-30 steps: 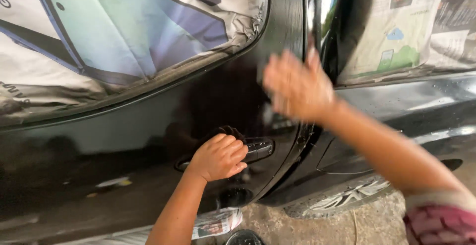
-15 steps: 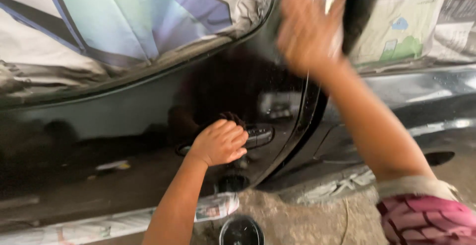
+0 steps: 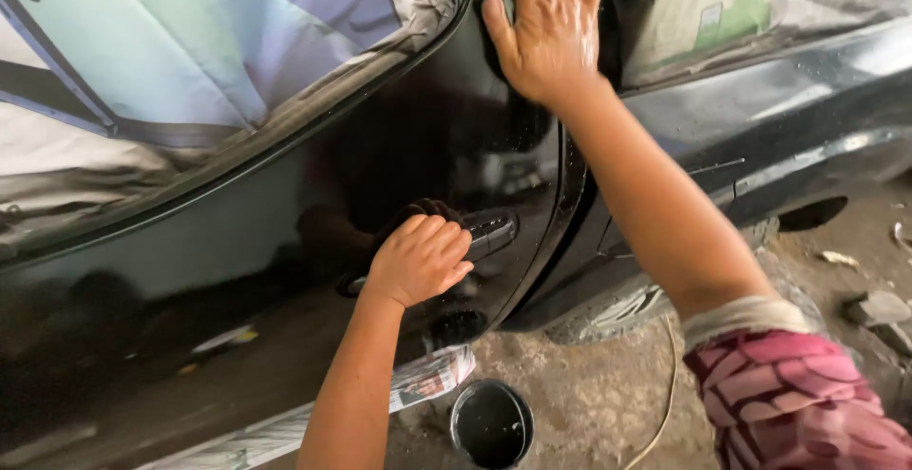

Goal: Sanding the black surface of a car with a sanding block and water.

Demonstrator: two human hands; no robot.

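Nearest to my view, my right forearm crosses the lower right corner, its pink patterned sleeve pushed back above a pale cuff. Below and between my arms, a round black container stands on the rough concrete ground, with a thin pale cord curving past it. A strip of crumpled newspaper masking runs along the lower edge of the door, just beside the container.

My left hand is clenched around a dark cloth, pressing it against the black car door at the door handle. The cloth shows only as a dark fold above my knuckles; the handle's rear end projects to the right of my fist.

Farther up, my right hand lies flat and released, fingers spread, palm against the glossy panel at the rear upper corner of the door, holding nothing. Its fingertips reach the top edge of the frame.

Beyond the hands, the door window is covered by masking paper in pale green, blue and grey, wrinkled along the window frame. To the right, the rear body panel is black and wet-looking, and its window is likewise covered with printed paper. Loose stones lie on the ground at the far right.
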